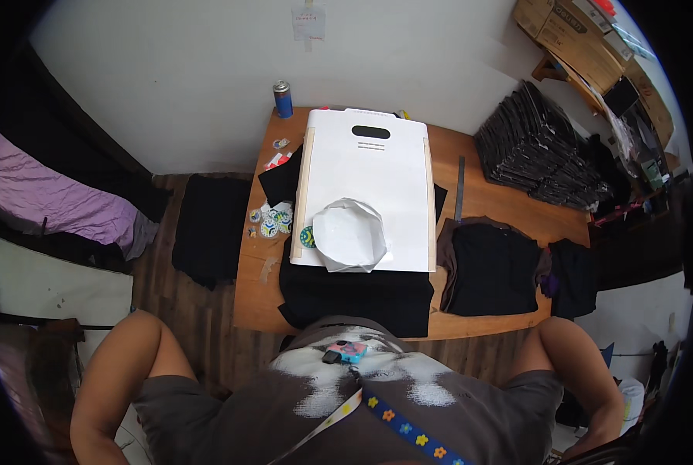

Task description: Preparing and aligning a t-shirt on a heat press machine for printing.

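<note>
Neither hand shows. My left arm (118,372) and my right arm (586,372) hang bent at my sides and run out of the lower edge. In front of me stands a wooden table (257,287). On it a black garment (354,298) lies flat under a white board (362,182) with a handle slot at its far end. A crumpled white sheet (350,236) rests on the board's near end. A folded black garment (490,267) lies to the right of the board.
A blue spray can (283,98) stands at the table's far left corner. Round stickers (273,221) and markers lie left of the board, a grey ruler (459,188) right of it. Stacked black packs (540,151) sit far right, black cloth (211,225) on the floor left.
</note>
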Tool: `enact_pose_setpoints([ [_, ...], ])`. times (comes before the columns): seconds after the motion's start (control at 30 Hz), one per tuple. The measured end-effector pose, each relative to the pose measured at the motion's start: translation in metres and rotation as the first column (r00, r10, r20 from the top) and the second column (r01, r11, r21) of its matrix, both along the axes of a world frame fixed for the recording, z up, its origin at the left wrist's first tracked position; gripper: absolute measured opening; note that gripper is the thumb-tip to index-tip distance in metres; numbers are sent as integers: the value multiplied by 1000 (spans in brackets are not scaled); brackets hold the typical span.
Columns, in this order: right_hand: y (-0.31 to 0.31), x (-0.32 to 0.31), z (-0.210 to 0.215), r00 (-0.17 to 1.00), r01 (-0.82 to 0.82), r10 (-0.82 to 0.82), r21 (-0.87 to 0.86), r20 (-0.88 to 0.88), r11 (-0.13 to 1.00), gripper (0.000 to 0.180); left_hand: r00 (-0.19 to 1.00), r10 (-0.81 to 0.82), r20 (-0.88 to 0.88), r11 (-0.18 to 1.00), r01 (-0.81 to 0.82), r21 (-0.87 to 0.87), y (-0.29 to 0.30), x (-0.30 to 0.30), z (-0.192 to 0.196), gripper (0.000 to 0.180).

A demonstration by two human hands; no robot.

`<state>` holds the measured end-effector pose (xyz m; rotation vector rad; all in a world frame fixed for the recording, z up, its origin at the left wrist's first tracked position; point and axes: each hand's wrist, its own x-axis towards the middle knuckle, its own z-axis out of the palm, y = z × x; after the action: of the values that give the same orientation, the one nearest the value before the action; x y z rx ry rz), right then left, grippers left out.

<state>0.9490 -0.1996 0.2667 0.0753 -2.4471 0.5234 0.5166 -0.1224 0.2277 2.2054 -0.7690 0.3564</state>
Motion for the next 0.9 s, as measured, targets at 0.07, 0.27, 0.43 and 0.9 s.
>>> enact_pose_setpoints([
  [0.07,6,3,-5,990,-110,119,-112,73,988,18,999,-16,-32,999,14,-47,8,-1,0,26],
  [0.27,41,2,-43,932,-226,296,-301,211,927,28,994,-85,-70,996,87,28,46,10,-24,26],
  [0.43,76,-11,-110,898,-418,435,-433,-65,798,19,994,-88,-57,973,74,-218,62,35,-83,32],
  [0.9,74,-49,-280,915,-371,-41,-876,-402,309,29,791,463,-399,607,-611,-508,62,88,-320,70],
])
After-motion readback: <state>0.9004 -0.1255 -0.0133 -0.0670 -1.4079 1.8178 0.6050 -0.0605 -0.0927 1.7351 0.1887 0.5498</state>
